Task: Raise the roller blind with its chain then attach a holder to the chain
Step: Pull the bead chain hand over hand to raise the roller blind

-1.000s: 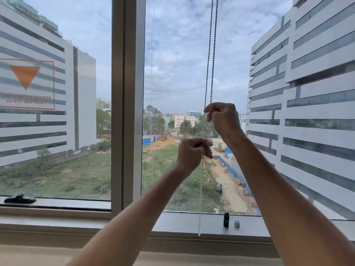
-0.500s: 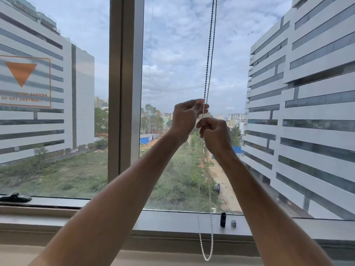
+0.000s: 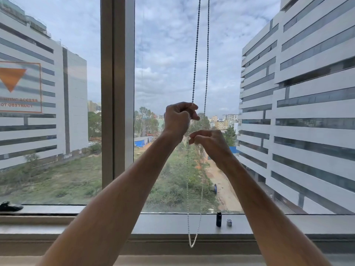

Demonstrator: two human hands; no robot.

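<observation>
My left hand is clenched on the left strand of the bead chain, the grip closed just where that strand comes down from above. My right hand sits lower and a little to the right, fingers curled loosely near the same strand; whether it actually has the chain pinched or is only reaching for it I cannot tell, since the beads blur out behind the fingers. The right strand passes just beside my left knuckles and hangs free. Below my hands both strands drop past the glass and meet in a loop that dangles in front of the window sill.

On the sill, to the right of the loop, stand a small dark upright piece and a small pale piece just beside it; I take one or both for the holder, untouched as yet. No blind fabric shows anywhere in the pane, so I judge the raising to be nearly or fully done, and this is a hand-over-hand pull.

Next I would want the lower hand to close firmly on the strand before the upper one lets go, so the blind cannot slip back. Then comes the sill and the holder.
</observation>
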